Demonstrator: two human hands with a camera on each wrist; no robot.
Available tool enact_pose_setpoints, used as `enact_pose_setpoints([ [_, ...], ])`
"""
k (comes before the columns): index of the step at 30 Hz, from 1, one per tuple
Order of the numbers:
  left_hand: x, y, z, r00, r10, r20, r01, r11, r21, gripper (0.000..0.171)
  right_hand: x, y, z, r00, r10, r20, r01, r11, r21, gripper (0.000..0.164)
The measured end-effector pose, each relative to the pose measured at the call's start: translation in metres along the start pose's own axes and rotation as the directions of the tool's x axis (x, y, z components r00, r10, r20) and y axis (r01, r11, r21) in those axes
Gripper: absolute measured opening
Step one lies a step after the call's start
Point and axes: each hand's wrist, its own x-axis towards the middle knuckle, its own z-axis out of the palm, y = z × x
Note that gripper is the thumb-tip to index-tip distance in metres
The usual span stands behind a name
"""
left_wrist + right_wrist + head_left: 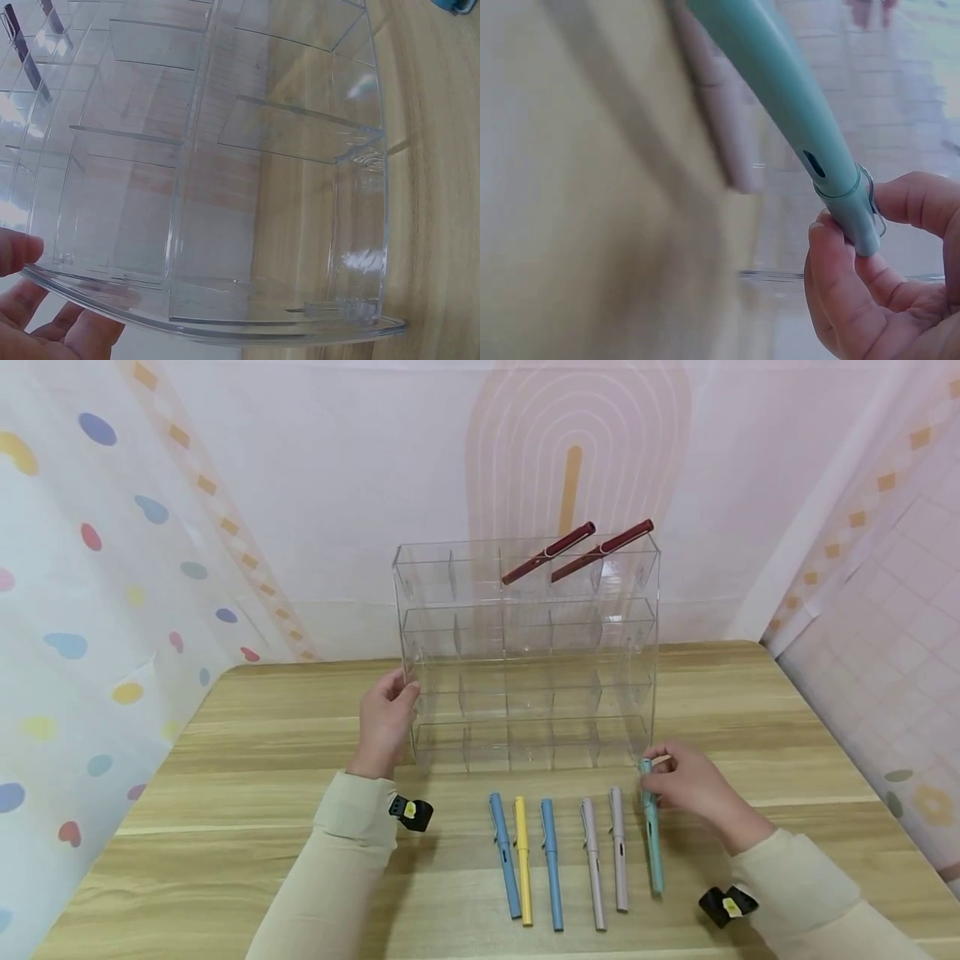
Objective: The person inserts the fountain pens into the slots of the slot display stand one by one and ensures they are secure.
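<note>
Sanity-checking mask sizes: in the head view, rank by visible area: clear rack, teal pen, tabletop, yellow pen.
1. Tabletop
2. Clear rack
3. Teal pen and yellow pen: too alike to rank, with the right hand gripping the teal one.

Reaching forward from the lower edge of the head view with left arm (318,881) and right arm (825,893), both clothed in long pale sleeves (356,814). On the left, slanting up and rightward to a bare left wrist (371,764) and a left grip (386,714) placed farther forward than its counterpart. In the left wrist view, pinching, with thumb (19,251) set opposite bent fingers (94,330). On the right, slanting up and leftward to a bare right wrist (750,831) and a right grip (686,778) turned inward. In the right wrist view, likewise pinching, with curled digits (836,266) applied from opposite sides; partly cut off at the right edge.
</note>
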Motion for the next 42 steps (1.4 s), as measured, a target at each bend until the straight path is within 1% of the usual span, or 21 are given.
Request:
enact_pose_setpoints([
  [4, 0.000, 0.000, 0.000, 1.000, -0.007, 0.002, 0.007, 1.000, 0.002, 0.042, -0.004, -0.012, -0.007, 0.999, -0.024, -0.039, 0.026, 0.999, 0.048, 0.039],
  [10, 0.000, -0.001, 0.001, 1.000, 0.004, -0.009, -0.004, 1.000, -0.005, 0.042, -0.004, -0.026, -0.016, 0.993, -0.079, -0.093, 0.088, 0.991, 0.102, 0.040],
  [14, 0.001, -0.001, 0.001, 1.000, 0.001, -0.012, -0.001, 1.000, -0.002, 0.042, -0.004, -0.037, -0.021, 0.983, -0.110, -0.144, 0.137, 0.973, 0.188, 0.040],
  [17, 0.001, -0.001, 0.000, 1.000, 0.001, -0.012, -0.001, 1.000, -0.002, 0.042, -0.002, -0.046, -0.023, 0.975, -0.113, -0.193, 0.165, 0.945, 0.282, 0.035],
  [21, 0.000, 0.000, -0.001, 1.000, -0.002, -0.012, 0.002, 1.000, 0.002, 0.042, 0.001, -0.058, -0.025, 0.959, -0.116, -0.259, 0.218, 0.886, 0.408, 0.025],
  [25, 0.000, 0.000, -0.002, 1.000, -0.004, -0.012, 0.004, 1.000, 0.001, 0.042, 0.003, -0.073, -0.025, 0.936, -0.127, -0.328, 0.288, 0.811, 0.510, 0.022],
  [27, 0.000, 0.000, -0.003, 1.000, -0.002, -0.012, 0.002, 1.000, -0.005, 0.042, 0.005, -0.082, -0.024, 0.923, -0.127, -0.364, 0.327, 0.759, 0.563, 0.022],
  [30, -0.001, 0.001, -0.003, 1.000, -0.001, -0.012, 0.001, 1.000, -0.006, 0.042, 0.009, -0.095, -0.022, 0.900, -0.116, -0.420, 0.382, 0.672, 0.634, 0.023],
  [32, -0.001, 0.001, -0.003, 1.000, -0.003, -0.010, 0.003, 1.000, -0.007, 0.043, 0.012, -0.104, -0.021, 0.882, -0.101, -0.460, 0.416, 0.624, 0.661, 0.023],
  [35, -0.001, 0.001, -0.003, 1.000, -0.008, -0.010, 0.008, 1.000, -0.009, 0.043, 0.018, -0.117, -0.021, 0.858, -0.076, -0.508, 0.452, 0.583, 0.675, 0.024],
  [38, -0.001, 0.001, -0.003, 1.000, -0.011, -0.007, 0.011, 1.000, -0.011, 0.043, 0.024, -0.127, -0.020, 0.836, -0.052, -0.547, 0.477, 0.563, 0.675, 0.024],
  [42, -0.001, 0.001, -0.003, 1.000, -0.016, -0.008, 0.016, 1.000, -0.001, 0.043, 0.033, -0.139, -0.020, 0.805, -0.040, -0.592, 0.523, 0.521, 0.675, 0.026],
])
